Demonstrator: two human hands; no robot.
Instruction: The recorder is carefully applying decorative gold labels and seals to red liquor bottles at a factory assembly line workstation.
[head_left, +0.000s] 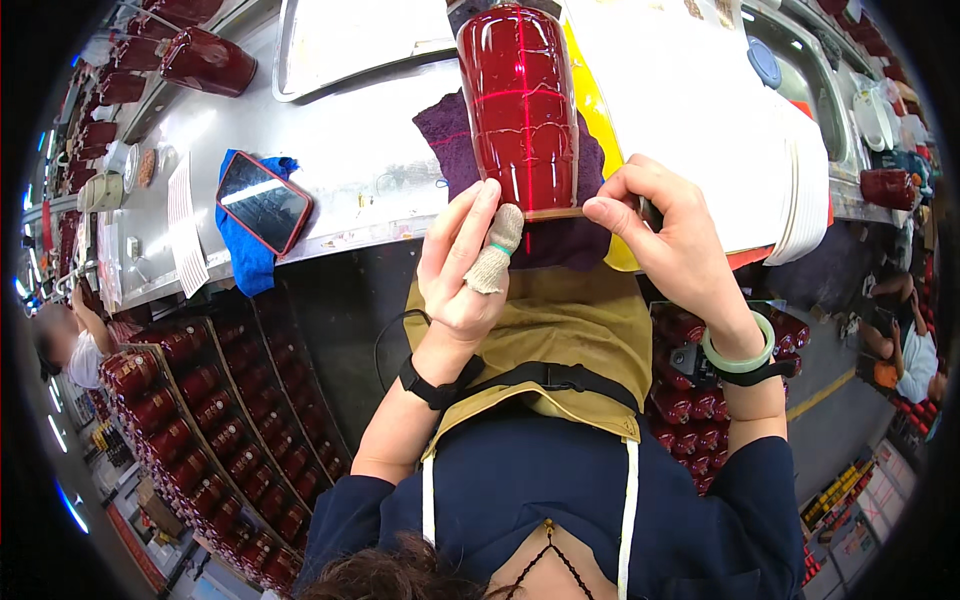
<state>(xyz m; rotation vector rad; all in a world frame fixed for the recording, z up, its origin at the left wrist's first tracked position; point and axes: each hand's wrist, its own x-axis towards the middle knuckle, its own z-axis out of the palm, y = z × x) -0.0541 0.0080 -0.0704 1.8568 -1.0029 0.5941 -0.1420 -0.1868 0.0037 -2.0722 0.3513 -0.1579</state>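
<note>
The red translucent lamp cover (520,105) lay on its side near the front edge of the counter (350,165), its long body pointing away from the person and resting on a dark purple cloth (452,140) that hung over that edge. The left hand (462,270) met the cover's near rim, the thumb, wrapped in a beige cloth cot (497,252), pressed up against the lower end; its grip looked closed lightly on the rim rather than fully round it. The right hand (675,245) pinched the same rim from the other side, fingertips together on a thin pale strip along the edge, though what that strip was could not be told. Judged from this, the piece was in the middle of being handled at its rim, neither set aside nor freshly picked up. More red covers (205,60) of the same kind lay toward the counter's far left corner, and racks of red covers (200,420) stood below the left side, so a good many pieces looked either finished or waiting; which was which could not be told. A phone in a red case (262,202) lay on a blue cloth (250,262) by the front edge, left of the hands.
</note>
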